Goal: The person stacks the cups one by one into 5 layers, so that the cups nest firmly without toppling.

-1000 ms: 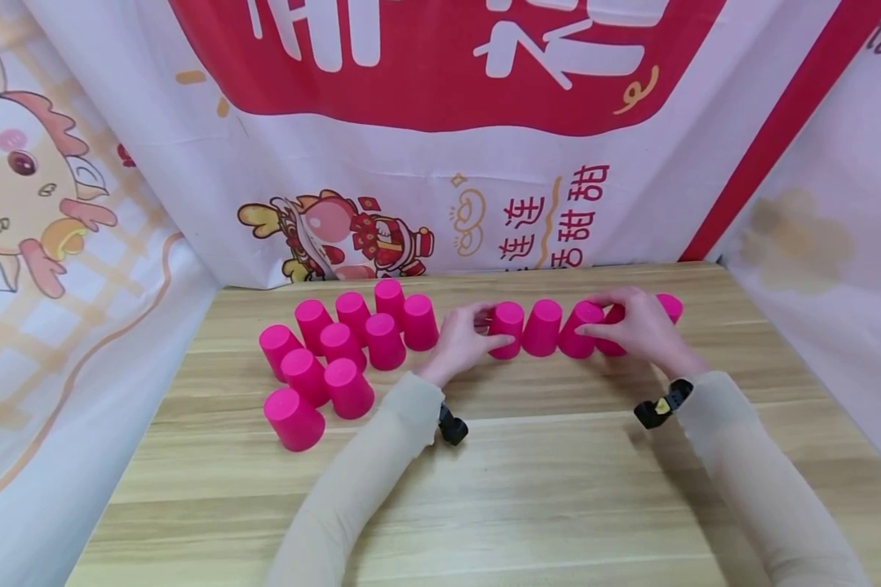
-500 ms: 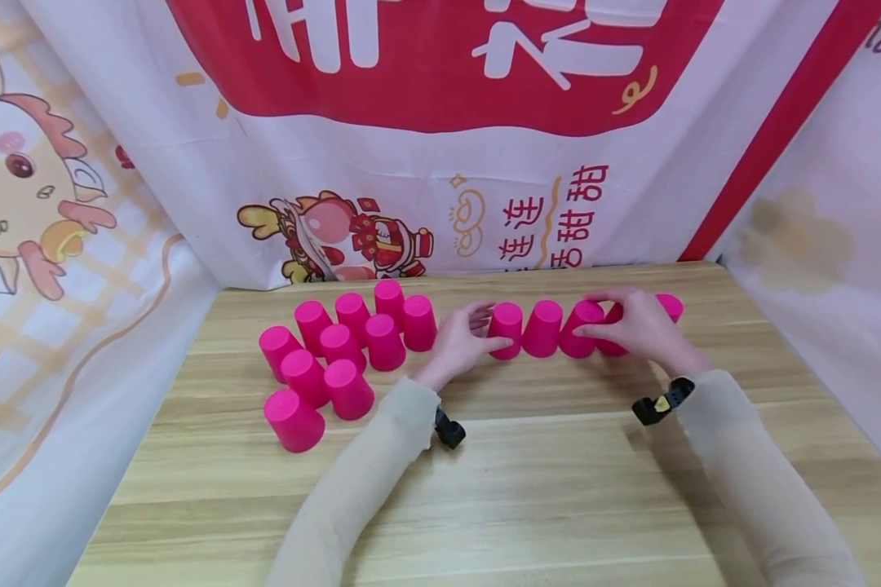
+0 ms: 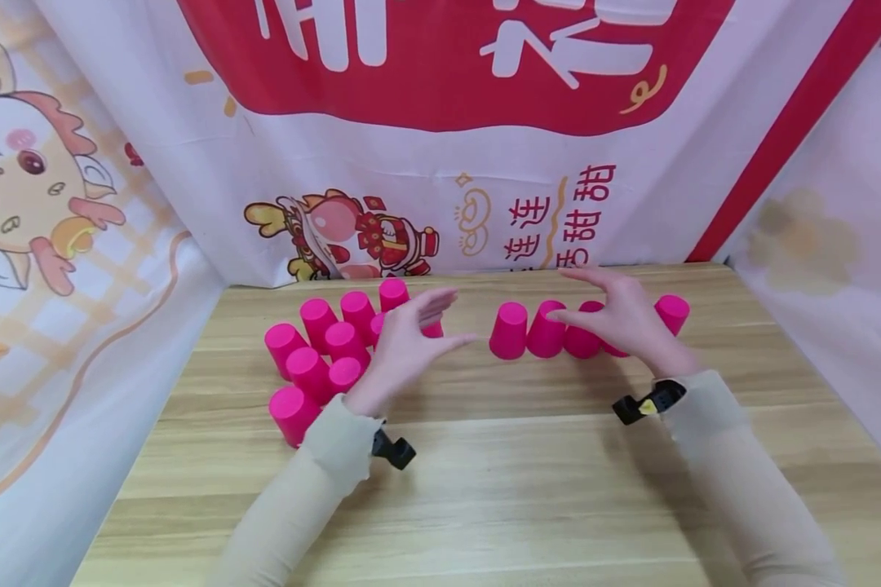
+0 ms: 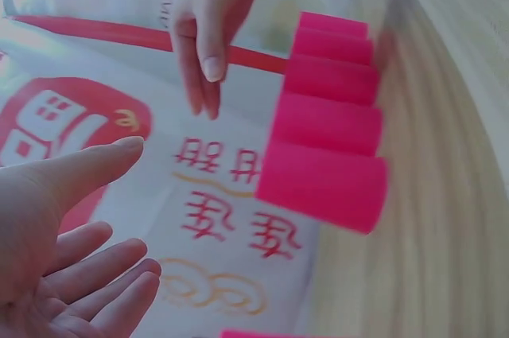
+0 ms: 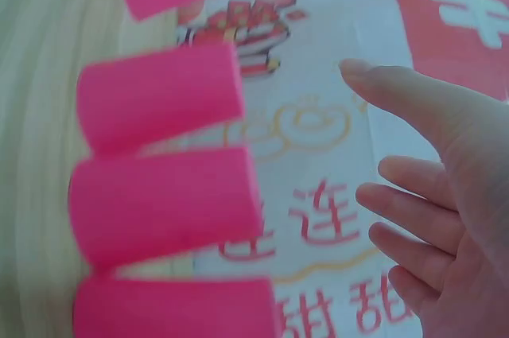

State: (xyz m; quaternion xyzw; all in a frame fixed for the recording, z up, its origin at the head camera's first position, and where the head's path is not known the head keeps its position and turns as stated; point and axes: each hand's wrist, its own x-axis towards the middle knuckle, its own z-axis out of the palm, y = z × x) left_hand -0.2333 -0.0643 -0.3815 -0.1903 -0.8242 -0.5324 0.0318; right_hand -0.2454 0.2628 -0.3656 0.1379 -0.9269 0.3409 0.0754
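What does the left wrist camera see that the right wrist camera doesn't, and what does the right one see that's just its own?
Only the left wrist view shows the person's bare left hand, palm partly visible, and the straight red stripe printed on the backdrop.

Only the right wrist view shows part of the red-and-pink cartoon picture printed on the backdrop.

Both show the person's bare right hand, some bright-pink tapered cups, the pale wood-grain table and the white cloth backdrop with red Chinese writing.

Cup cluster (image 3: 343, 341) near the table's (image 3: 529, 481) back left corner. Cup row (image 3: 580, 344) right of it, near back edge. Cloth (image 3: 440, 151) behind.
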